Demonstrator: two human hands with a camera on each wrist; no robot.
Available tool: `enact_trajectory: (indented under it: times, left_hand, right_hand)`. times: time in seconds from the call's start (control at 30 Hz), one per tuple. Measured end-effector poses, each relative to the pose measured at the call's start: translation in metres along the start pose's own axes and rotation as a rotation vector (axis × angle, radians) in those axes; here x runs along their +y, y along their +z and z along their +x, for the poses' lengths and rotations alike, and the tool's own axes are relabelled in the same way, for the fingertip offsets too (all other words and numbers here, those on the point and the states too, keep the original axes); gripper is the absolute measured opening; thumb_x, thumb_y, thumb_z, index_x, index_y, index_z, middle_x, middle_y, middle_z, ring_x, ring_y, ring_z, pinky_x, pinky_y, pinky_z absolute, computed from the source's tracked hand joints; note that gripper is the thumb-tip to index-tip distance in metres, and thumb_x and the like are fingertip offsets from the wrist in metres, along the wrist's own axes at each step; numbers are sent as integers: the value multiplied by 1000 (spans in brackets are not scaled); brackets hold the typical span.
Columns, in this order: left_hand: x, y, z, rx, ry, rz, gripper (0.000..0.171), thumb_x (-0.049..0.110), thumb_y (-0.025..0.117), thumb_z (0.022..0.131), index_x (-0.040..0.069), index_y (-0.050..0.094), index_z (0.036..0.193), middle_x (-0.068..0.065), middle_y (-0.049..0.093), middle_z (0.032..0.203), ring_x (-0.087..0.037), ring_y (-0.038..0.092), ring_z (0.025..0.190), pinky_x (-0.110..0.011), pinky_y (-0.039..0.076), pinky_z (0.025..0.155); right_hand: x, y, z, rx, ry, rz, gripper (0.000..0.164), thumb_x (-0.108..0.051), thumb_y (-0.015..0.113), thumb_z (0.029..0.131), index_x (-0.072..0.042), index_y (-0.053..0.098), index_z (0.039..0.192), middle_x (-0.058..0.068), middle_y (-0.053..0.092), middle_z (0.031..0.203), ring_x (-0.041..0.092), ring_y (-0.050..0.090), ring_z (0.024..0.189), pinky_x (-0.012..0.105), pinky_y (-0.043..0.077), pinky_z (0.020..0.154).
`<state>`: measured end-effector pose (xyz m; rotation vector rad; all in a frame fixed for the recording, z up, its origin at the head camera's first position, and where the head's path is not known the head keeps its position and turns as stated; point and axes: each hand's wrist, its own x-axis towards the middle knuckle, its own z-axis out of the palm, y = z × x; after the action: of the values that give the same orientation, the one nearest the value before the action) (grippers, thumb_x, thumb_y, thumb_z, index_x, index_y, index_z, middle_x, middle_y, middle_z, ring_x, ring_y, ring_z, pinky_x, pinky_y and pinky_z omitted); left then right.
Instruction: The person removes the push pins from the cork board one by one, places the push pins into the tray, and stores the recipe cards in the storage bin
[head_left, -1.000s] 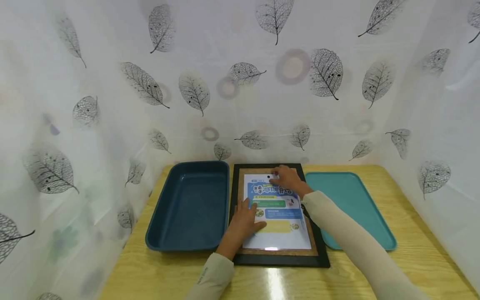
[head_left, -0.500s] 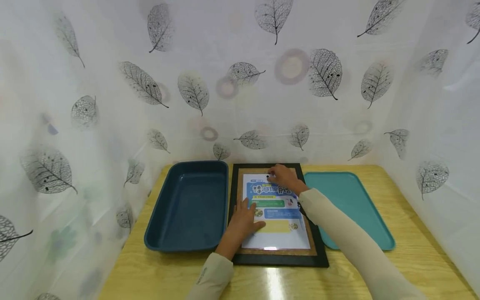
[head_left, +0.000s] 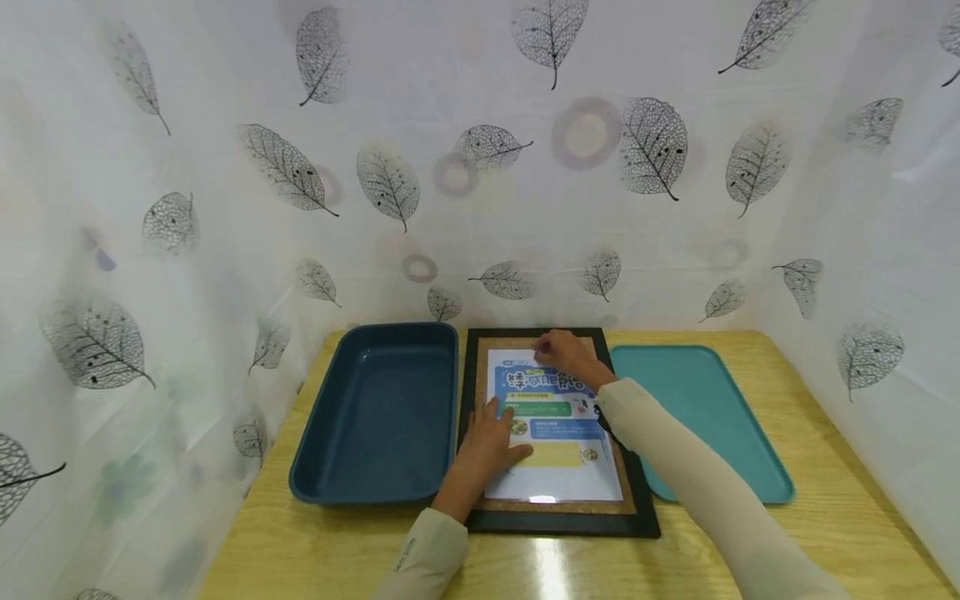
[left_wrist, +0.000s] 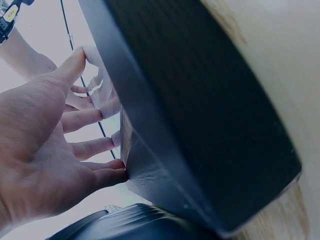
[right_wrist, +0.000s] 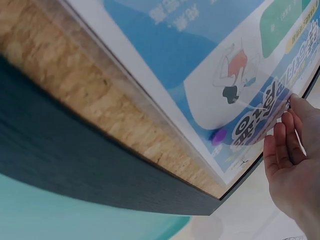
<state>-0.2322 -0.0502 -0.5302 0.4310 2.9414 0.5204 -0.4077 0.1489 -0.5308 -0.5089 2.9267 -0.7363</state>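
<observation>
A printed poster (head_left: 555, 479) in a clear sleeve lies on a cork board (right_wrist: 105, 105) with a black frame (head_left: 562, 522). My left hand (head_left: 483, 446) rests on the poster's left side, fingers spread; in the left wrist view its fingertips (left_wrist: 117, 167) reach over the frame's edge. At the poster's top middle my right hand (head_left: 566, 354) has thumb and fingers pinched together on a small dark push pin, mostly hidden behind the fingers. A purple push pin (right_wrist: 218, 136) sits near the poster's top right corner in the right wrist view.
A deep dark-blue tray (head_left: 300, 467) stands left of the board. On its right is a flat teal tray (head_left: 705, 400), partly under my right sleeve (head_left: 675, 450). A leaf-patterned curtain (head_left: 480, 217) closes off the back and sides of the wooden table (head_left: 300, 550).
My right hand's fingers have shifted slightly left and closed over the dark push pin, which showed uncovered a second ago. The left hand and the board have stayed put.
</observation>
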Motion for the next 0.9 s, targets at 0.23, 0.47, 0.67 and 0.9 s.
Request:
enact_trajectory:
  times: [0.23,0.47,0.67,0.9]
  left_hand:
    - [0,0,0,-15,-17,-12,79,50,76,93,2,52,150,-27,35,160,-48,26,152,-60,30,121]
    - [-1,2,2,-14,-14,1,78,51,76,93,3,52,150,-25,36,160,-46,27,152,-59,30,121]
    - [-1,2,2,-15,-13,15,78,51,75,93,3,52,150,-25,36,160,-45,28,151,-59,31,121]
    - [0,1,2,-31,-27,3,78,51,74,94,4,51,152,-25,34,162,-45,25,153,-59,29,122]
  right_hand:
    - [6,6,3,11,10,75,19,-15,73,98,-5,76,114,10,75,105,22,69,93,42,57,89]
    - [6,7,3,30,55,114,17,-14,75,96,-6,77,111,9,76,102,21,69,91,41,57,87]
    - [6,9,5,37,112,122,17,-16,76,96,-5,78,108,9,76,100,22,69,88,40,57,85]
    - [6,6,7,-9,152,121,18,-18,74,97,-5,77,108,10,75,101,23,68,90,40,56,87]
